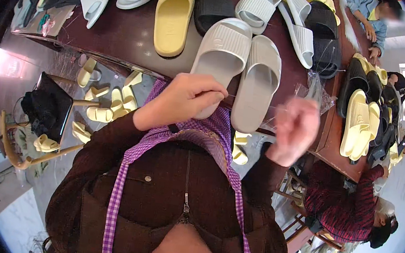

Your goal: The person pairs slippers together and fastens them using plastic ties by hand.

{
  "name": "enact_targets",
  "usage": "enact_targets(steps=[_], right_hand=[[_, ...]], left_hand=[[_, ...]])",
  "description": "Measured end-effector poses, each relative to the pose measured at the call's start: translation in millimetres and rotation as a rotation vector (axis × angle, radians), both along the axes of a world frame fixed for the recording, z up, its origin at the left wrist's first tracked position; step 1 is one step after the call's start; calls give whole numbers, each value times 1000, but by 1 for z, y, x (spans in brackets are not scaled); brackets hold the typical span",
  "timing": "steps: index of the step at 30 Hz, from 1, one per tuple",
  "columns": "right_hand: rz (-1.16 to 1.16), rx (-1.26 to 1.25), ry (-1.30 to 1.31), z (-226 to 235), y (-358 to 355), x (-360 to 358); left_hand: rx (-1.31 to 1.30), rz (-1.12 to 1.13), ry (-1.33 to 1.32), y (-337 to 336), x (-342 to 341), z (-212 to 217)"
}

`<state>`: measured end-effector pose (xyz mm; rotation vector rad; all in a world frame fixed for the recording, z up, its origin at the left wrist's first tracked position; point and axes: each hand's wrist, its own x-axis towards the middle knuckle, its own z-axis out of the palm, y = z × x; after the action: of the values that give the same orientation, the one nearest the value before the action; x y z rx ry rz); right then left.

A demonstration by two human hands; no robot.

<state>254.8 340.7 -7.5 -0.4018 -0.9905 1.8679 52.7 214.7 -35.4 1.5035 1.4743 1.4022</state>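
Two light grey-beige slide sandals lie at the table's near edge, a left one point(224, 45) and a right one point(256, 85), toes away from me. My left hand point(184, 96) is over the heel of the left sandal, thumb and forefinger pinched together. A thin, pale strand point(245, 99) seems to run from that pinch across the right sandal toward my other hand. My right hand point(295, 131) is raised just right of the sandals, its fingers curled but smeared by motion. What it holds, if anything, cannot be made out.
Yellow point(173, 22), black point(215, 7) and white slides point(258, 6) crowd the dark red table point(122, 44). A bundle of clear plastic strands point(315, 91) lies at right. More yellow slides point(116, 97) are on the floor by a chair point(49, 105). A co-worker point(340, 202) sits at right.
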Motion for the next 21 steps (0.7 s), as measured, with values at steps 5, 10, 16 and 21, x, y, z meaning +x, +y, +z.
enact_targets(steps=[5,10,16,21], right_hand=[[-31,141,-119,12,0,38],[-45,174,-1027,-34,-1,30],[-163,1030,-1490,-69,18,12],[-157,1021,-1610,-62,34,-27]], left_hand=[[300,0,224,-10,-5,12],[424,-18,570,-15,-2,-6],[279,-103,540,-8,7,-35],[191,36,661,22,21,-53]])
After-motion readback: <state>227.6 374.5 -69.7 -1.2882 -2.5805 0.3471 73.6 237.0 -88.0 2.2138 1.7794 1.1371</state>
